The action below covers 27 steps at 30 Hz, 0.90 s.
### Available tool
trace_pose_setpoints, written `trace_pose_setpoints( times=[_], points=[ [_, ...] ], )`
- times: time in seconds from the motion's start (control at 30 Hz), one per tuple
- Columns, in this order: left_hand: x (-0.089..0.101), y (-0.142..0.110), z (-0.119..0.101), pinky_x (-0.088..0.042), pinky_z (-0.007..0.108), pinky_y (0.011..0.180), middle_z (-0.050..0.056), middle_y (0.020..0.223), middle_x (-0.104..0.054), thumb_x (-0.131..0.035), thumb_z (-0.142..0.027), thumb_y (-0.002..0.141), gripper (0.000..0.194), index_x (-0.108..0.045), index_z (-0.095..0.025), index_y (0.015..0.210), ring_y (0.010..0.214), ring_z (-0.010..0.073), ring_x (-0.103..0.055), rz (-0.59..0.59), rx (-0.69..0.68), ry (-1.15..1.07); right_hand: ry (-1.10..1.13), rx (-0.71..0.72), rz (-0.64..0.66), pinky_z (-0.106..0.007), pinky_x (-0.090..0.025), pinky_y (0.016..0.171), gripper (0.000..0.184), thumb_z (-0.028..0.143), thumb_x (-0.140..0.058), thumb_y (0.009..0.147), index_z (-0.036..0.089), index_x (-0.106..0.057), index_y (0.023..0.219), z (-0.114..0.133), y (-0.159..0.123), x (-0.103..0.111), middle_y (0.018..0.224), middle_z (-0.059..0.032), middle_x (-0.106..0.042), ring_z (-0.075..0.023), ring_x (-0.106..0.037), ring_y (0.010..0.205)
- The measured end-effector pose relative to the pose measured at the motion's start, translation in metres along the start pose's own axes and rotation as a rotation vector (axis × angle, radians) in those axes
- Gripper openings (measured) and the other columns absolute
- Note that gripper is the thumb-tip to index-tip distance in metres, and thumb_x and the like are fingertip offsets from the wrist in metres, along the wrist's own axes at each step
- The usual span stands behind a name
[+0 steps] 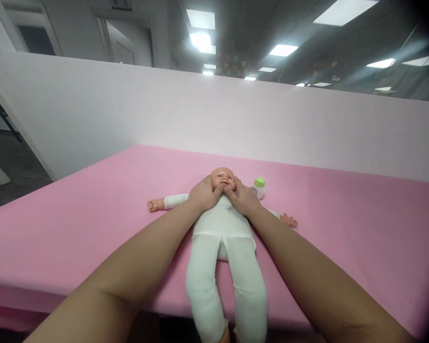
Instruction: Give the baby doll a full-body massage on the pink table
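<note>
A baby doll [222, 219] in a white cloth body suit lies on its back, its arms spread to both sides and its feet toward me. Its head is cupped between my two hands. My left hand [204, 193] wraps the cheek on the left, thumb resting by the chin. On the other cheek my right hand [246, 197] mirrors it, with its thumb near the mouth too. The fingertips are partly hidden along the sides of the head. Just beyond my right hand stands a small clear bottle [259, 187] with a green cap.
The doll rests on a pink padded table [343, 228], its legs reaching over the front edge. A low white partition [271, 114] runs along the back and left. Behind it are dark glass with reflected ceiling lights and a door [123, 45].
</note>
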<state>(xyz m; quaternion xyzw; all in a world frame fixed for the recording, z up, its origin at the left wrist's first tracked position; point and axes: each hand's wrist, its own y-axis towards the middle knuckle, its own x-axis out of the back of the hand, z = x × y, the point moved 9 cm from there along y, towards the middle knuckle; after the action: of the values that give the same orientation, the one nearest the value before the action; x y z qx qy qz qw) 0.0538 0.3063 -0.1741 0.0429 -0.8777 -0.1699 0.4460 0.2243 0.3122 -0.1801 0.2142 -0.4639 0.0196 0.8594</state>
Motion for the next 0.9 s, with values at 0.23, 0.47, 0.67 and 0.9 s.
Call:
trace_pose_setpoints(
  times=[0.23,0.47,0.67,0.9],
  points=[
    [0.003,-0.001,0.004,-0.049,0.037,0.072,0.010,0.115,-0.076,-0.050,-0.082,0.088,0.073,-0.059,-0.022,0.130,0.099,0.0316,-0.072,0.067,-0.013,0.028,0.074,-0.008,0.057,-0.038,-0.052,0.083,0.091,0.085,-0.049,0.091,0.024,-0.040,0.158,0.001,-0.002,0.007,0.125,-0.0128,-0.073,-0.0335,-0.070,0.108],
    [0.004,-0.005,0.004,-0.051,0.038,0.074,0.011,0.116,-0.075,-0.050,-0.081,0.089,0.073,-0.059,-0.022,0.130,0.101,0.0321,-0.071,0.078,0.036,0.002,0.112,-0.034,0.051,-0.039,-0.052,0.093,0.086,0.079,-0.051,0.094,0.025,-0.039,0.160,-0.006,-0.002,0.003,0.130,-0.0123,-0.072,-0.0322,-0.068,0.116],
    [0.005,-0.005,0.005,-0.052,0.040,0.087,0.013,0.126,-0.073,-0.044,-0.068,0.098,0.060,-0.058,-0.021,0.131,0.113,0.0334,-0.069,0.078,0.019,0.007,0.095,-0.053,0.086,-0.044,-0.048,0.107,0.083,0.073,-0.047,0.100,0.024,-0.032,0.165,-0.016,0.000,0.001,0.144,-0.0137,-0.064,-0.0336,-0.060,0.133],
    [0.005,-0.001,0.010,-0.048,0.043,0.102,0.013,0.135,-0.070,-0.023,-0.057,0.107,0.059,-0.060,-0.022,0.136,0.125,0.0319,-0.065,0.029,0.006,-0.035,0.274,0.021,0.044,-0.043,-0.040,0.120,0.059,0.059,-0.031,0.109,0.030,-0.045,0.158,-0.016,-0.002,0.006,0.156,-0.0032,-0.055,-0.0242,-0.052,0.144]
  ],
)
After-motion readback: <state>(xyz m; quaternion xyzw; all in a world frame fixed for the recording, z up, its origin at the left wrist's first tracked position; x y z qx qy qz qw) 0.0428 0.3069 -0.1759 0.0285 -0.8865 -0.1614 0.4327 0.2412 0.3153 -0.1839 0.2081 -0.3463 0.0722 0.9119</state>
